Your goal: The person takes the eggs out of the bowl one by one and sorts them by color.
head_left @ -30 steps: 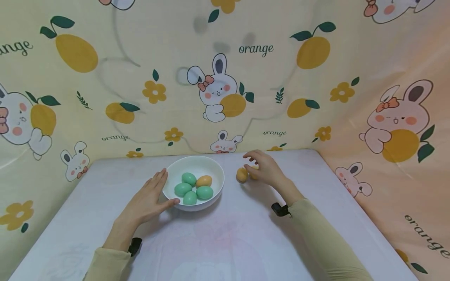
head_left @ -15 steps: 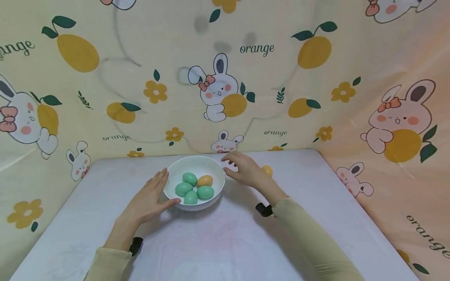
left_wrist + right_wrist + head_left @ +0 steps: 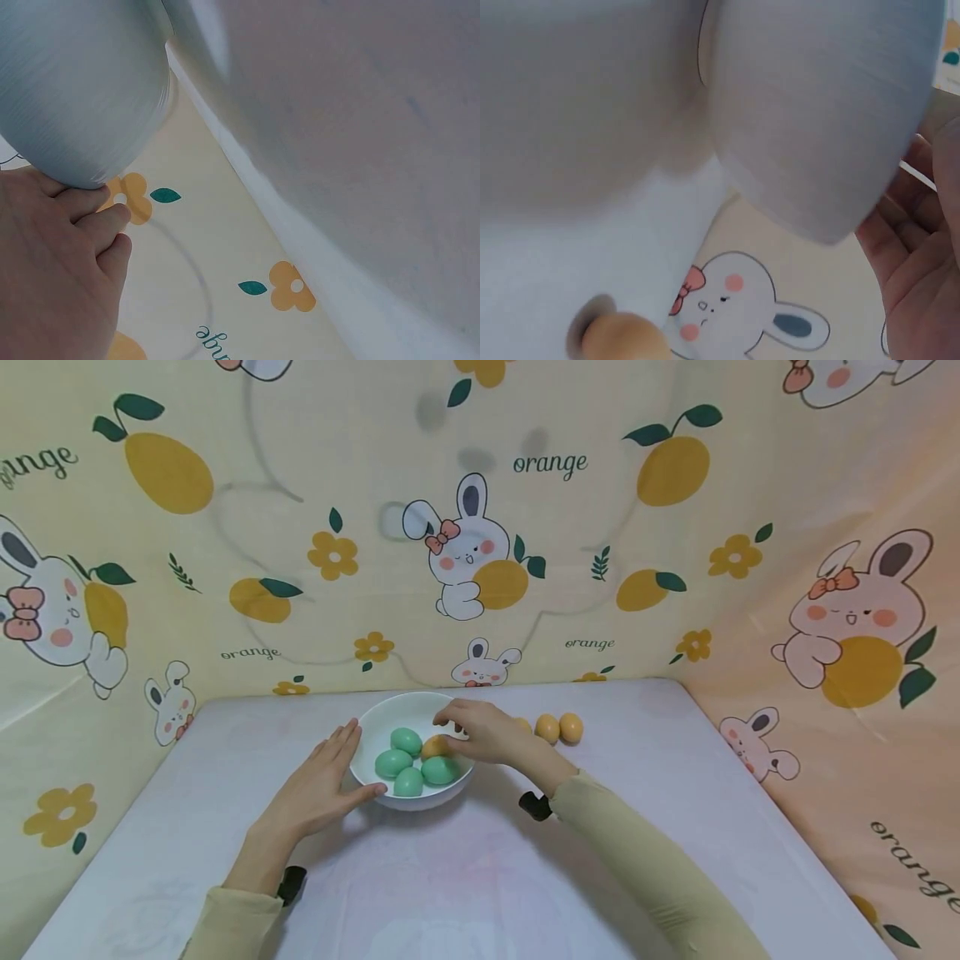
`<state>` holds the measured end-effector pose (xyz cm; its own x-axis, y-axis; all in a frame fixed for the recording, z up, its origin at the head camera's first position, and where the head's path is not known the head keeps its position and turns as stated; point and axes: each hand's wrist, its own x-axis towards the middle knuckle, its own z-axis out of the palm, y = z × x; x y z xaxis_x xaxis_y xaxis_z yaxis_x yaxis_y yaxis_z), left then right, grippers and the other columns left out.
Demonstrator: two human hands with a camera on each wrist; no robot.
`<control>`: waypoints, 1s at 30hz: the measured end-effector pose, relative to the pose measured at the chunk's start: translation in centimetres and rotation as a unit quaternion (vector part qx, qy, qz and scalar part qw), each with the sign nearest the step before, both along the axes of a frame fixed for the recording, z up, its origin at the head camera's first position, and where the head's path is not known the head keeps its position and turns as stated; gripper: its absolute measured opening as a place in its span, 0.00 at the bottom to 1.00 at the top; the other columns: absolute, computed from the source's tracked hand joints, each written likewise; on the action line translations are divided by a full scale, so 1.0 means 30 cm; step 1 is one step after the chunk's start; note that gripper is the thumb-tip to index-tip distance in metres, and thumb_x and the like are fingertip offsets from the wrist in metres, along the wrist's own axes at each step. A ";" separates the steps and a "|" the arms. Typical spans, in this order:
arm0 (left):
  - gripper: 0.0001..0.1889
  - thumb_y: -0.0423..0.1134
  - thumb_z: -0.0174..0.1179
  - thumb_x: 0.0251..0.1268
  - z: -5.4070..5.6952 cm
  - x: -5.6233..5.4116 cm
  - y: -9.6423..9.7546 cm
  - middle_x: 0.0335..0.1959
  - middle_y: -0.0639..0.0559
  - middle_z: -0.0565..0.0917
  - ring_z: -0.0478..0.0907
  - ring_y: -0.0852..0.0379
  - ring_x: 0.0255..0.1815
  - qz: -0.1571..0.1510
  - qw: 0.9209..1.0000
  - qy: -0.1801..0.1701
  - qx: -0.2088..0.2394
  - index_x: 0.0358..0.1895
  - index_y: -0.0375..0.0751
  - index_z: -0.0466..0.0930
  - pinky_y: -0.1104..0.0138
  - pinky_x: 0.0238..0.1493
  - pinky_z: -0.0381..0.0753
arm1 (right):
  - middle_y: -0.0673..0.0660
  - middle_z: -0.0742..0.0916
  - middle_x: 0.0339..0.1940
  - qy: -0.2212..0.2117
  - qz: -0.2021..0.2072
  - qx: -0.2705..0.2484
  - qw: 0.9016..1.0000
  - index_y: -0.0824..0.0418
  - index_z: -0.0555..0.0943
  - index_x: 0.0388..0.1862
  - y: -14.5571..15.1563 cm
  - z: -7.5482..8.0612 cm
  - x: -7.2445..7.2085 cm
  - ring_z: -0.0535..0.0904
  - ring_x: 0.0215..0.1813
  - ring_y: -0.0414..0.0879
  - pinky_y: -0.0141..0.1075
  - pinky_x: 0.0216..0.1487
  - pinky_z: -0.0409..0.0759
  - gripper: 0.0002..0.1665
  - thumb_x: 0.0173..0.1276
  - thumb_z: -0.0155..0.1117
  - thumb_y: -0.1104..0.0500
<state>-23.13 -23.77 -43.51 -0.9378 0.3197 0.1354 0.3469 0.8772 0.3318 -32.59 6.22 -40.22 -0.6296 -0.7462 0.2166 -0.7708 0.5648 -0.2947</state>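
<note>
In the head view, a white bowl [image 3: 416, 803] stands on the table, holding several green eggs [image 3: 393, 763] and one yellow-orange egg [image 3: 432, 747]. My left hand [image 3: 315, 789] lies along the bowl's left side, fingers straight, thumb at the front rim. The left wrist view shows its fingers [image 3: 86, 206] against the bowl's outer wall. Over the right rim reaches my right hand [image 3: 491, 735], fingers bent and spread from the thumb. Its thumb overlaps the yellow-orange egg; I see no grip on it. Inside the bowl, the right fingertips are hidden in the right wrist view.
Right of the bowl, three yellow-orange eggs [image 3: 547, 728] sit in a row on the white table [image 3: 450, 885]; the leftmost is partly behind my right hand. A patterned cloth [image 3: 337, 485] hangs behind the table and along its sides.
My right hand has left the yellow-orange eggs on the table and moved left to over the bowl. The three eggs there now show. My left hand stays at the bowl.
</note>
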 end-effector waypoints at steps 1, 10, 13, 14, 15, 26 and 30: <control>0.57 0.70 0.59 0.68 -0.001 0.000 0.000 0.85 0.37 0.48 0.46 0.36 0.85 0.000 1.000 0.001 0.000 0.83 0.30 0.48 0.43 0.83 0.49 | 0.54 0.87 0.55 -0.004 0.003 0.006 1.000 0.60 0.84 0.60 -0.009 -0.001 -0.002 0.84 0.47 0.45 0.33 0.48 0.84 0.17 0.75 0.67 0.57; 0.58 0.74 0.56 0.67 -0.009 0.000 -0.002 0.86 0.38 0.49 0.46 0.37 0.85 0.002 1.000 0.007 0.000 0.83 0.31 0.48 0.44 0.83 0.50 | 0.54 0.86 0.57 -0.050 -0.010 0.063 0.997 0.60 0.84 0.61 -0.067 -0.009 -0.024 0.81 0.44 0.43 0.34 0.49 0.83 0.19 0.76 0.68 0.54; 0.58 0.75 0.55 0.67 -0.009 -0.001 -0.003 0.86 0.38 0.49 0.46 0.37 0.85 0.000 1.000 0.009 0.000 0.83 0.31 0.48 0.44 0.84 0.50 | 0.54 0.87 0.57 -0.052 -0.011 0.076 0.996 0.59 0.85 0.61 -0.076 -0.013 -0.030 0.81 0.46 0.44 0.36 0.52 0.83 0.19 0.76 0.68 0.53; 0.58 0.74 0.55 0.67 -0.009 -0.001 -0.002 0.86 0.38 0.49 0.47 0.37 0.85 0.000 1.000 0.009 -0.001 0.83 0.31 0.48 0.44 0.84 0.50 | 0.54 0.87 0.57 -0.052 -0.012 0.079 0.995 0.59 0.85 0.61 -0.078 -0.015 -0.031 0.81 0.47 0.44 0.36 0.53 0.83 0.19 0.76 0.68 0.53; 0.58 0.74 0.55 0.67 -0.009 -0.001 -0.002 0.86 0.38 0.49 0.47 0.37 0.85 0.000 1.000 0.010 -0.001 0.83 0.30 0.48 0.44 0.84 0.50 | 0.53 0.87 0.56 -0.051 -0.013 0.084 0.995 0.58 0.86 0.60 -0.080 -0.016 -0.033 0.81 0.48 0.44 0.36 0.54 0.83 0.18 0.76 0.68 0.53; 0.59 0.75 0.55 0.67 -0.011 0.000 -0.006 0.86 0.38 0.48 0.46 0.37 0.85 -0.003 1.000 0.008 0.001 0.83 0.30 0.47 0.44 0.84 0.49 | 0.50 0.85 0.47 -0.055 -0.033 0.108 0.992 0.55 0.87 0.55 -0.115 -0.027 -0.040 0.77 0.46 0.43 0.35 0.51 0.81 0.15 0.75 0.68 0.50; 0.58 0.74 0.55 0.68 -0.011 -0.002 -0.006 0.86 0.38 0.48 0.46 0.37 0.85 -0.005 1.000 0.009 0.002 0.83 0.30 0.47 0.44 0.84 0.49 | 0.49 0.83 0.41 -0.056 -0.040 0.099 0.993 0.54 0.86 0.52 -0.129 -0.033 -0.044 0.76 0.44 0.43 0.33 0.46 0.79 0.14 0.74 0.70 0.50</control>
<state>-23.18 -23.93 -43.85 -0.9318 0.3290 0.1532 0.3620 0.8725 0.3282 -33.90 2.35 -41.19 -0.6999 -0.7143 -0.0039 -0.6905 0.6779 -0.2523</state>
